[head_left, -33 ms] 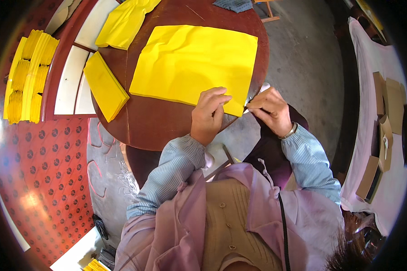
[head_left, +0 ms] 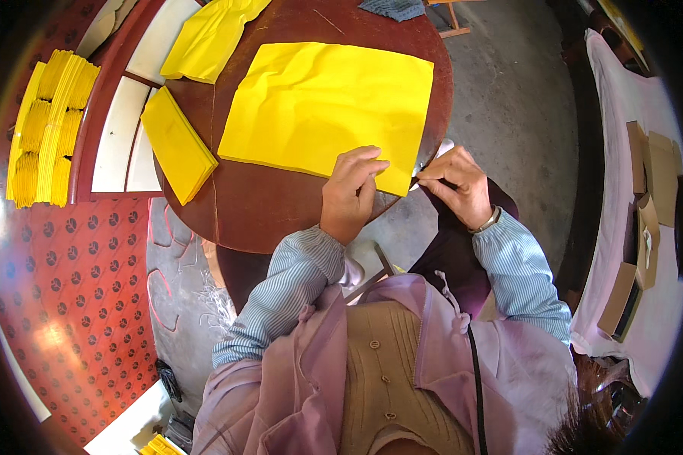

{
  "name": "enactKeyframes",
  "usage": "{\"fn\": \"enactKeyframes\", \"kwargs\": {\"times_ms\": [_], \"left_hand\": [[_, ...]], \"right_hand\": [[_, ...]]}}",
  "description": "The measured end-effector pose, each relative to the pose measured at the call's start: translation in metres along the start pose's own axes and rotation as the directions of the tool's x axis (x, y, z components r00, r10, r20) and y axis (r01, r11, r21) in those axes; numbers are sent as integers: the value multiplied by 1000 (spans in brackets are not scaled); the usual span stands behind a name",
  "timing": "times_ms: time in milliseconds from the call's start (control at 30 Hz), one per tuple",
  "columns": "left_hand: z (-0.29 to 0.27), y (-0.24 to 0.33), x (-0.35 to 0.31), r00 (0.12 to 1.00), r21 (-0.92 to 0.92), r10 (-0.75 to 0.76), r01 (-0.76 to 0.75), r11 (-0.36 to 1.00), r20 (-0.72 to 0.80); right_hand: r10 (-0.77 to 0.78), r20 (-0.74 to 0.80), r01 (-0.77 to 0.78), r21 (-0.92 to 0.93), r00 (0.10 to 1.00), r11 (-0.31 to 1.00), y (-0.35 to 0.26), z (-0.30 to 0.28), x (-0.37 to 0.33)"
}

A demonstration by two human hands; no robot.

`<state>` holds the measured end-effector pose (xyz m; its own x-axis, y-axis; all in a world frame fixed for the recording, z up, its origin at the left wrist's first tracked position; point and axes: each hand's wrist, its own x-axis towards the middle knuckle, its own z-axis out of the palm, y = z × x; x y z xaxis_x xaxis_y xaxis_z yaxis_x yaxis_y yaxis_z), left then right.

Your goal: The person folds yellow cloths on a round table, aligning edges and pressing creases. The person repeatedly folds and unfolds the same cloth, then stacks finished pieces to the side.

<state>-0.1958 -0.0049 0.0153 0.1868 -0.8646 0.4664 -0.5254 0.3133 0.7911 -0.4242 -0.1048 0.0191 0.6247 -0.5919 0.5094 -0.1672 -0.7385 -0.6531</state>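
Observation:
A large yellow sheet stack (head_left: pixel 326 106), paper or thin cloth, lies flat on the round brown table (head_left: pixel 281 205). Its near right corner reaches the table's edge. My left hand (head_left: pixel 351 186) is at the sheet's near edge, fingers half bent and loosely apart, with nothing seen in them. Just right of that corner, my right hand (head_left: pixel 461 186) is closed in a pinch, thumb against fingertips. Whatever it pinches is too small to make out; something whitish (head_left: pixel 445 148) shows behind the fingers.
Left on the table lie a folded yellow bundle (head_left: pixel 178 144) and another yellow piece (head_left: pixel 209 38). A grey-blue cloth (head_left: pixel 392 8) sits at the far edge. Several yellow bundles (head_left: pixel 51 129) are stacked farther left. At right, open cardboard boxes (head_left: pixel 660 174) rest on a pale cloth (head_left: pixel 611 98).

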Motion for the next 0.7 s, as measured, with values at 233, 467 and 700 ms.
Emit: {"fn": "enactKeyframes", "kwargs": {"times_ms": [233,467,700], "left_hand": [[3,-13,-4,996,-10,-68,67,998,-53],[-5,-7,-8,998,51,-50,52,997,-40],[-21,5,1,996,87,-84,86,992,-33]], "right_hand": [[59,25,-57,-67,998,996,-4,5,-9],[32,-192,-80,-245,981,966,118,-2,112],[182,-157,-239,-701,971,672,238,26,248]]}}
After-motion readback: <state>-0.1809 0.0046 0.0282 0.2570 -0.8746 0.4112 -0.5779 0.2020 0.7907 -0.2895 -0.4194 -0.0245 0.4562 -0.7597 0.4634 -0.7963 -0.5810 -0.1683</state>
